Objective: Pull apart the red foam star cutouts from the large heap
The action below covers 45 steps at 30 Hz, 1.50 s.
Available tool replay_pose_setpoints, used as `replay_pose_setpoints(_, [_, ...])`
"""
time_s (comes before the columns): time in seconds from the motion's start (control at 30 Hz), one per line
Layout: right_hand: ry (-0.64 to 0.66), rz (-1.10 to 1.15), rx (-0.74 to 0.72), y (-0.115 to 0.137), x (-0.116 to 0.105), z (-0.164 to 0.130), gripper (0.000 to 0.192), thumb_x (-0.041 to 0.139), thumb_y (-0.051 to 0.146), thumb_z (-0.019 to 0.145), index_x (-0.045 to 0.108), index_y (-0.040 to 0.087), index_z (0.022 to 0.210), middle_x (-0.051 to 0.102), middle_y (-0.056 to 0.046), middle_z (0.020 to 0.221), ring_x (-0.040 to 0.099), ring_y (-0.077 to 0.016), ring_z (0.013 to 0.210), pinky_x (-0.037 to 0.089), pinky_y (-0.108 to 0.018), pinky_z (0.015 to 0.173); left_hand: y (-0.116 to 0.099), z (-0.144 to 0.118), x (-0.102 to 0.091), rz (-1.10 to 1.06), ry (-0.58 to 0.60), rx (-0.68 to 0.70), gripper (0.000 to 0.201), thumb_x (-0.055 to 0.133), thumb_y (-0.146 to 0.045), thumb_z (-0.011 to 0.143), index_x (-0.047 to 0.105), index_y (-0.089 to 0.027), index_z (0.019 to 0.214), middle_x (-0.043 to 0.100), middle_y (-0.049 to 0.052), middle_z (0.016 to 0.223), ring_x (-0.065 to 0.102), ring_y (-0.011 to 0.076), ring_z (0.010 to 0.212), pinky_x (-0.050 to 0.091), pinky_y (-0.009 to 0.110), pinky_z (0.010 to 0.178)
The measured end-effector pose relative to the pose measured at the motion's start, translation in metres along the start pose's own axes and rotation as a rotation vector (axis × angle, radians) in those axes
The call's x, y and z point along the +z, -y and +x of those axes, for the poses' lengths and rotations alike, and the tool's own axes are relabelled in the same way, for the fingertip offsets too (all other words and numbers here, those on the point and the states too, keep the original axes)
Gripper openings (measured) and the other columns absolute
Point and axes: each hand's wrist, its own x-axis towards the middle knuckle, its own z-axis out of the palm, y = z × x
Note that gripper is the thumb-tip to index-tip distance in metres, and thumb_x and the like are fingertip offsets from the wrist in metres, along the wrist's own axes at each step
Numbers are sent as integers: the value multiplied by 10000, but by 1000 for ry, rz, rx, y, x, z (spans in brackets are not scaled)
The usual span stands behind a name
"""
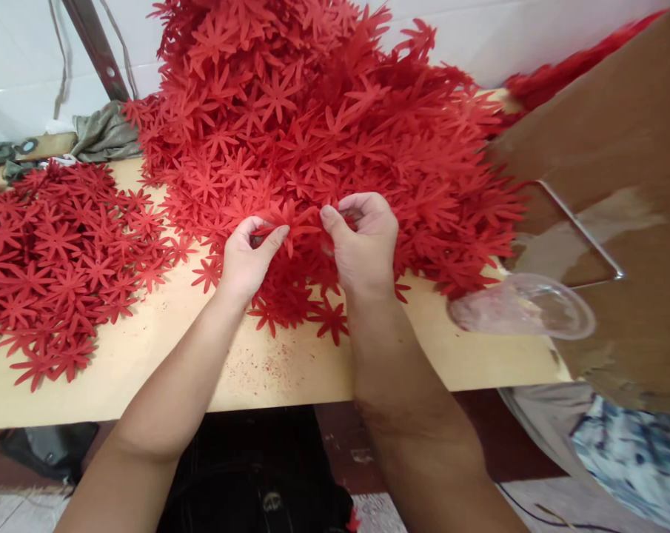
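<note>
A big heap of red flower-shaped fabric pieces (290,111) with narrow petals rises at the back of the table. In front of it, a red fabric flower (293,228) is held up between my two hands. My left hand (251,255) pinches its left side between thumb and fingers. At its right, my right hand (365,237) is closed with thumb against forefinger, at the tip of a petal. Fingers and the surrounding red pieces partly hide the flower's edges.
A second pile of red flowers (62,259) spreads at the left. Red specks dot the pale tabletop (279,370). To the right, a clear plastic cup (520,307) lies on its side by a cardboard box (606,185). Bunched grey-green cloth (104,132) sits at the back left.
</note>
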Motion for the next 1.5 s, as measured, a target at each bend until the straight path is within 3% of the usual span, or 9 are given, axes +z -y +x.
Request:
replay_pose_setpoints(0.17, [-45, -38, -108, 1, -2, 0, 148, 634, 288, 805, 508, 223, 763, 502, 25, 715, 510, -98, 641, 494, -304, 674, 6, 2, -1, -17, -23, -3, 197, 722, -192, 710, 530, -184, 751, 567, -58, 688, 522, 55, 626, 436, 191, 655])
replay_pose_setpoints(0.3, [23, -28, -129, -4, -4, 1, 175, 663, 165, 737, 556, 225, 862, 577, -3, 846, 581, -126, 796, 522, -340, 795, 8, 2, -1, -29, -4, -25, 192, 687, -116, 707, 529, -188, 791, 594, -54, 719, 552, 57, 629, 468, 196, 656])
replay_pose_setpoints(0.4, [85, -4, -90, -7, -4, 1, 169, 642, 176, 756, 567, 236, 896, 605, -9, 869, 602, -131, 778, 544, -334, 730, 7, 2, -1, -7, -3, -6, 191, 662, -72, 698, 554, -184, 809, 630, -43, 762, 594, 67, 686, 496, 212, 714])
replay_pose_setpoints(0.57, [135, 44, 24, -4, -1, -2, 99, 626, 320, 816, 573, 243, 848, 553, 30, 662, 527, -102, 549, 492, -285, 521, 7, 2, -2, -47, 39, 13, 182, 646, -76, 712, 598, -186, 849, 677, -27, 832, 637, 83, 803, 511, 233, 818])
replay_pose_setpoints(0.83, [5, -17, -35, 3, -3, -1, 243, 659, 444, 789, 566, 224, 741, 570, 12, 714, 556, -106, 652, 502, -281, 620, 5, 1, 2, -121, 29, -28, 164, 714, -278, 748, 586, -179, 775, 651, -40, 722, 581, 64, 646, 482, 200, 669])
replay_pose_setpoints(1.0, [198, 55, -50, 12, -1, -4, 318, 610, 546, 796, 616, 237, 869, 635, -19, 861, 608, -128, 790, 527, -303, 753, 2, -1, 2, -51, 10, -31, 294, 712, -344, 758, 503, -171, 644, 483, -74, 563, 410, 36, 508, 339, 175, 509])
replay_pose_setpoints(1.17, [428, 116, 38, 20, 4, -13, 383, 694, 581, 697, 622, 226, 823, 625, 7, 780, 590, -119, 722, 520, -280, 695, 0, -2, 1, 10, 38, -3, 331, 687, -332, 785, 467, -165, 602, 419, -72, 556, 359, 39, 524, 310, 188, 525])
replay_pose_setpoints(1.33, [282, 122, 52, 7, 3, -9, 248, 669, 469, 772, 597, 233, 796, 580, 28, 712, 553, -102, 655, 491, -262, 641, -1, -3, 2, 19, 34, -15, 290, 654, -305, 816, 485, -166, 627, 437, -73, 555, 369, 39, 515, 319, 194, 533])
replay_pose_setpoints(1.5, [156, 74, -34, 0, -1, -2, 95, 636, 283, 795, 603, 245, 876, 645, -6, 895, 620, -135, 832, 530, -327, 813, 0, -2, 2, 19, 30, -23, 266, 664, -326, 805, 506, -178, 651, 454, -75, 538, 396, 40, 497, 346, 187, 532])
